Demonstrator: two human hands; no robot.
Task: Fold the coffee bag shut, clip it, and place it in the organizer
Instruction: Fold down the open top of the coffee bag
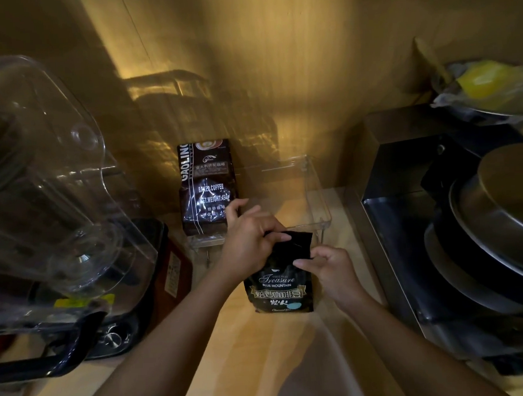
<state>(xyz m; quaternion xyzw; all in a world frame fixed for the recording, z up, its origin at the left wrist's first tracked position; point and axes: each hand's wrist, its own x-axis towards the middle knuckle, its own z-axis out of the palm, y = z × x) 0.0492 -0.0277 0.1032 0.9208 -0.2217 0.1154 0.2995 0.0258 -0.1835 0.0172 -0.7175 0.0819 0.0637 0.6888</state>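
- The black bag (279, 284) stands upright on the wooden counter (263, 350), near centre, just in front of the organizer (312, 194).
- The left hand (247, 241) pinches the bag's top left corner, thumb and fingers pressed onto the flap.
- The right hand (332, 270) pinches the right edge just below the top, fingers curled.
- The organizer is clear plastic, at the far side; a brown bag (206, 186) stands in its left part, the right part bare.
- A blender (48, 186) crowds the left side, a dark appliance (424, 224) and stacked metal pans (501, 229) the right.
- A yellow thing (486, 83) at far right is blurred and cannot be made out.
- The light is dim; the bag's top fold is hard to see, and the left hand hides the organizer's front edge.
- No clip can be made out.
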